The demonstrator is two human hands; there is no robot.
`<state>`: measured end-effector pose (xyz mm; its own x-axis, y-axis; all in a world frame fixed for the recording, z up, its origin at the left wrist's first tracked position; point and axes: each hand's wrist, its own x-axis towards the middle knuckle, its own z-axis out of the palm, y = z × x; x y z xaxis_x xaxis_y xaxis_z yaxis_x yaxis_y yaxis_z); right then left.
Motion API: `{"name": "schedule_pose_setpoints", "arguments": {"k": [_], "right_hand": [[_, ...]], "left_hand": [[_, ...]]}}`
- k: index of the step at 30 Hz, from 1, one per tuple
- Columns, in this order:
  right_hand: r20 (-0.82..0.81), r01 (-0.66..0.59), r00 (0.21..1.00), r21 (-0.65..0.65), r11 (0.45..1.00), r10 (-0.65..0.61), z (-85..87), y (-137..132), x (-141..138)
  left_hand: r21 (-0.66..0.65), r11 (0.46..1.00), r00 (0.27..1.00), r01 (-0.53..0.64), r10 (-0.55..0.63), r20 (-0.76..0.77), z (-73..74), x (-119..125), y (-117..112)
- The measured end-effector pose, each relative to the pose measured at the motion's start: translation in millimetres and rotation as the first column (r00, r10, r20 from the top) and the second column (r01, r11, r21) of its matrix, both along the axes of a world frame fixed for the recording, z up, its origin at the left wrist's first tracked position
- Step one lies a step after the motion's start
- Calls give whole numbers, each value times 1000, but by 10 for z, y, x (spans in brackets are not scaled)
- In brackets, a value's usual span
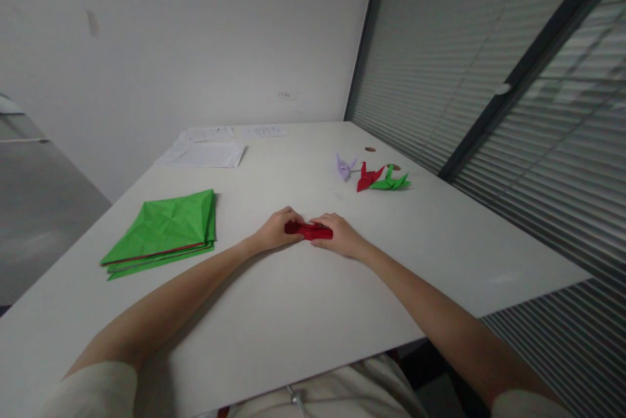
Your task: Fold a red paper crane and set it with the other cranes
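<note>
A folded piece of red origami paper (311, 231) lies low over the middle of the white table (274, 313). My left hand (278, 229) pinches its left end, the thumb nearer me and the fingers on the far side. At the other end, my right hand (337, 234) grips it in the same way. The paper's ends are partly hidden by the fingers, and its exact folded shape is too small to make out.
At left lies a stack of creased green sheets (171, 222) with a red edge showing. Purple (345, 169), red (369, 177) and green (391, 180) paper cranes stand back right. White papers (210, 154) lie far left. A blind-covered glass partition (415, 66) borders the right.
</note>
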<state>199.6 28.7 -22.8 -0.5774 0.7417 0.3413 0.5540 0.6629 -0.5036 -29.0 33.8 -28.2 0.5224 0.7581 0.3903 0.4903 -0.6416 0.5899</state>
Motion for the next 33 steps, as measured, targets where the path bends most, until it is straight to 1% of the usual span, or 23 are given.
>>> {"name": "schedule_pose_setpoints", "arguments": {"k": [2, 4, 5, 7, 8, 9, 10, 11, 12, 13, 14, 15, 17, 18, 19, 20, 21, 22, 24, 27, 31, 33], "right_hand": [[-38, 31, 999, -46, 998, -33, -10, -27, -23], [-73, 32, 997, -111, 993, -40, -5, -50, -37], [-86, 28, 995, -138, 990, -40, 9, -54, -37], [-128, 31, 990, -173, 985, -53, 69, -39, -26], [-168, 40, 983, -188, 981, -72, 117, -21, -15], [-223, 52, 970, -208, 977, -99, 176, 3, -4], [-289, 63, 948, -238, 969, -133, 245, 28, 5], [-350, 59, 923, -276, 959, -158, 321, 51, 12], [-414, 46, 892, -319, 947, -183, 400, 69, 13], [-474, 15, 858, -364, 931, -199, 477, 77, 6], [-538, -19, 813, -409, 912, -224, 548, 74, -9], [-592, -68, 767, -457, 887, -246, 608, 60, -34], [-668, -162, 688, -522, 837, -283, 679, 6, -111], [-704, -199, 642, -537, 820, -305, 687, -30, -158], [-733, -234, 596, -548, 803, -326, 678, -68, -208], [-753, -273, 563, -558, 784, -340, 653, -107, -256], [-765, -305, 539, -567, 765, -352, 618, -143, -299], [-770, -320, 525, -573, 755, -362, 577, -176, -334], [-778, -307, 514, -560, 769, -361, 497, -231, -376], [-773, -246, 535, -528, 813, -340, 429, -280, -378], [-729, -199, 621, -501, 842, -287, 415, -294, -370], [-705, -163, 664, -463, 871, -250, 399, -281, -380]], "left_hand": [[-1, 1000, 999, 26, -26, 19, 42, -4, -56], [29, 999, 999, 38, -39, 38, 94, -6, -96], [52, 999, 997, 14, -18, 75, 123, -6, -103], [70, 992, 969, -100, 81, 232, 184, 1, -91], [48, 983, 924, -179, 151, 350, 216, 9, -77], [-9, 970, 853, -244, 219, 474, 248, 22, -63], [-94, 958, 761, -269, 272, 590, 280, 41, -54], [-193, 949, 662, -249, 312, 681, 308, 66, -52], [-291, 940, 594, -180, 339, 730, 334, 97, -60], [-366, 925, 575, -99, 354, 738, 355, 133, -80], [-410, 910, 574, -57, 366, 732, 374, 172, -110], [-430, 900, 557, -65, 390, 733, 391, 212, -150], [-461, 876, 483, -140, 467, 741, 425, 286, -247], [-481, 870, 476, -111, 471, 743, 445, 316, -300], [-496, 868, 499, -20, 438, 748, 466, 342, -352], [-497, 864, 528, 82, 385, 757, 486, 362, -400], [-485, 860, 547, 159, 332, 768, 504, 379, -442], [-475, 858, 554, 195, 303, 775, 517, 393, -476], [-449, 870, 560, 206, 271, 783, 522, 413, -518], [-440, 879, 564, 186, 271, 780, 490, 420, -522], [-449, 876, 571, 174, 282, 771, 446, 392, -483], [-437, 883, 578, 171, 269, 770, 433, 375, -462]]}}
